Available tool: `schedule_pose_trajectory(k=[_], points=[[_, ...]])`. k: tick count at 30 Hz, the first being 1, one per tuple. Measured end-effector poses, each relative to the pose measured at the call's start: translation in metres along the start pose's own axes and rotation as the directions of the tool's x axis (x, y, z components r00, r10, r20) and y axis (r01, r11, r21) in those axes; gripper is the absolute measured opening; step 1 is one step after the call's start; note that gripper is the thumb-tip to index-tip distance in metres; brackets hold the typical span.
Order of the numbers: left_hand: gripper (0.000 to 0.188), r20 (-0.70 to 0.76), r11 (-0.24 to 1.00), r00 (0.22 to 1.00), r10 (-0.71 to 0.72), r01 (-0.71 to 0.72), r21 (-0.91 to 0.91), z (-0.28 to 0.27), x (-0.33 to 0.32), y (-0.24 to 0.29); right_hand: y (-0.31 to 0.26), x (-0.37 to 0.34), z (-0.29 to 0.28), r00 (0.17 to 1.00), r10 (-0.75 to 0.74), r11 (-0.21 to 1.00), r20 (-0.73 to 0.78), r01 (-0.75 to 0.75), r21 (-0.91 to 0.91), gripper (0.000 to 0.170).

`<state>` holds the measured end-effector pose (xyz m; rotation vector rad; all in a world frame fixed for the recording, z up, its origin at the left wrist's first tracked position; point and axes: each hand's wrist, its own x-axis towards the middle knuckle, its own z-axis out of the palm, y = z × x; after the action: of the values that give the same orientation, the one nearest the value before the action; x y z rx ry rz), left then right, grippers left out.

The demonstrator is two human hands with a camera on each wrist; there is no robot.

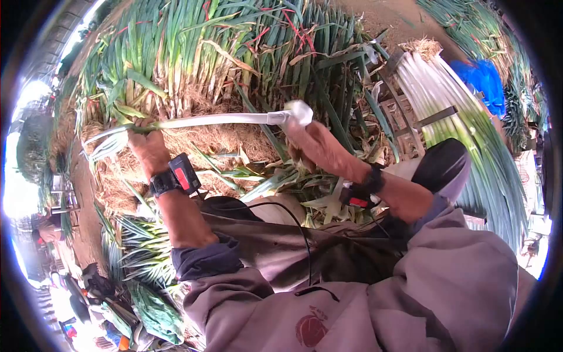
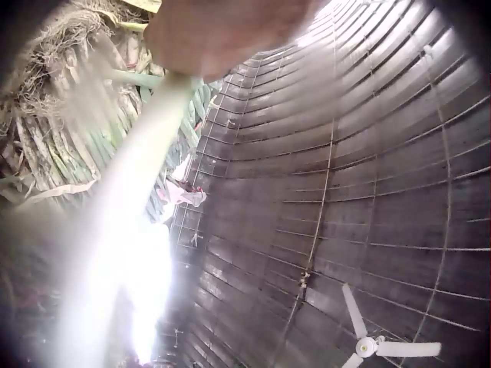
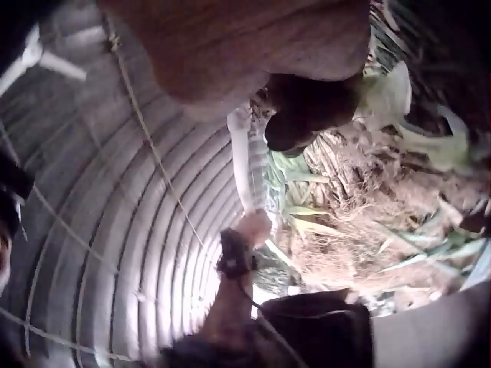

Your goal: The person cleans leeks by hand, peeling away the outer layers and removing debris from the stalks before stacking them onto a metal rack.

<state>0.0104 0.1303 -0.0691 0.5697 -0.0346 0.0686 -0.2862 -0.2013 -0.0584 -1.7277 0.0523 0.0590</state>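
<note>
A long green onion (image 1: 211, 120) with a white shank stretches between the two hands, nearly level in the head view. The left hand (image 1: 149, 149) grips it near its green leaves. At the other end, the right hand (image 1: 316, 149) holds the white butt, its fingers curled in there; a loose whitish flap (image 1: 300, 112) stands out above them. In the left wrist view the shank (image 2: 138, 169) runs blurred away from the left hand (image 2: 222, 34). The right wrist view has the right hand (image 3: 261, 46) large, its fingertips in shadow.
Behind the hands stand bundled green onions (image 1: 193, 53) with shaggy roots (image 1: 205, 138). To the right, cleaned white-shanked onions (image 1: 451, 105) lie on a rack (image 1: 404, 126), near a blue plastic sheet (image 1: 481, 85). Stripped leaves (image 1: 328, 199) litter the ground before the person's knees.
</note>
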Motion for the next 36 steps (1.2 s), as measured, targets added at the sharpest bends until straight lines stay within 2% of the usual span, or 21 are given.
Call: schedule_pose_trajectory(k=[1,2,7,8,10,11,13,14,15,20,21,22,24,25,26,28,30,32,34,35,36], points=[[0.016,0.040,0.991,0.997,-0.073,0.077,-0.111,-0.008,0.003,0.004,-0.007,0.002,0.000,0.982,0.191,0.949,0.005,-0.186,0.253,0.060],[0.017,-0.020,0.998,1.000,0.008,-0.007,0.069,-0.004,0.000,0.003,-0.005,0.003,0.002,0.975,0.217,0.929,-0.041,-0.193,0.314,0.058],[0.017,-0.231,0.953,0.964,0.134,-0.062,0.296,0.001,-0.013,0.004,-0.006,0.006,0.020,0.993,0.117,0.920,-0.012,-0.104,0.378,0.043],[0.014,0.136,0.752,0.967,0.214,-0.252,0.609,-0.030,0.006,0.006,-0.010,0.008,0.026,0.996,0.086,0.909,-0.039,-0.062,0.413,0.040],[0.008,0.478,-0.137,0.848,0.231,-0.458,0.878,0.024,-0.058,0.003,-0.016,0.018,0.033,0.993,-0.008,0.884,-0.114,0.060,0.463,0.034],[0.014,0.414,-0.239,0.888,0.201,-0.365,0.900,0.020,-0.057,0.007,-0.017,0.018,0.029,0.999,0.027,0.859,-0.048,0.001,0.512,0.035],[0.015,0.245,-0.238,0.941,0.233,-0.190,0.953,-0.015,-0.043,0.003,-0.023,0.005,0.014,0.979,-0.005,0.902,0.205,-0.084,0.423,0.040],[0.018,0.047,0.377,0.969,0.243,-0.139,0.916,-0.067,-0.012,0.002,-0.022,0.000,0.021,0.972,-0.040,0.908,0.233,-0.063,0.415,0.041],[0.011,-0.063,0.588,0.970,0.234,-0.090,0.804,-0.076,-0.009,-0.003,-0.017,-0.008,0.030,0.963,-0.070,0.912,0.259,-0.044,0.409,0.043],[0.002,-0.457,0.971,0.889,0.030,0.083,0.225,-0.063,-0.015,-0.013,-0.006,-0.030,0.033,0.946,-0.045,0.989,0.321,-0.004,0.148,0.041],[0.004,-0.446,0.936,0.880,0.166,0.001,0.351,-0.074,-0.011,-0.020,-0.014,-0.039,0.028,0.947,-0.011,0.993,0.321,-0.026,0.113,0.036],[0.007,-0.209,0.591,0.908,0.363,-0.052,0.805,-0.088,-0.012,-0.018,-0.016,-0.050,0.021,0.948,0.023,0.996,0.318,-0.050,0.076,0.034],[0.022,-0.331,0.574,0.817,0.472,0.001,0.819,-0.082,-0.013,-0.001,0.020,-0.084,-0.012,0.929,0.231,0.812,0.289,-0.347,0.468,0.036],[0.031,-0.538,0.789,0.736,0.411,0.007,0.614,-0.077,-0.009,0.006,0.041,-0.097,-0.034,0.934,0.268,0.704,0.236,-0.357,0.614,0.041],[0.039,-0.716,0.929,0.616,0.329,-0.073,0.364,-0.069,-0.005,0.014,0.029,-0.093,-0.059,0.968,0.235,0.891,0.090,-0.252,0.377,0.039],[0.040,-0.547,0.891,0.754,0.363,-0.108,0.441,-0.065,0.004,0.011,0.005,-0.083,-0.109,0.966,0.154,0.933,-0.208,-0.211,-0.290,0.035],[0.032,-0.419,0.857,0.789,0.449,-0.247,0.453,-0.010,-0.001,0.006,-0.022,-0.036,-0.107,0.859,0.173,0.886,-0.482,0.078,0.458,0.031],[0.022,-0.314,0.840,0.819,0.480,-0.327,0.433,0.058,-0.033,0.003,0.039,0.017,-0.122,0.846,0.136,0.886,-0.516,0.130,0.446,0.033],[0.023,-0.108,0.806,0.865,0.490,-0.402,0.435,0.086,-0.055,-0.002,0.158,0.039,-0.099,0.944,-0.242,0.966,-0.222,0.255,0.032,0.018],[0.026,-0.065,0.797,0.876,0.477,-0.401,0.451,0.095,-0.063,-0.005,0.161,0.038,-0.074,0.967,0.189,0.839,0.169,-0.070,-0.540,0.025],[0.016,-0.054,0.804,0.908,0.416,-0.340,0.489,0.100,-0.066,-0.002,0.163,0.038,-0.048,0.661,0.557,0.398,0.503,0.319,-0.860,0.037]])
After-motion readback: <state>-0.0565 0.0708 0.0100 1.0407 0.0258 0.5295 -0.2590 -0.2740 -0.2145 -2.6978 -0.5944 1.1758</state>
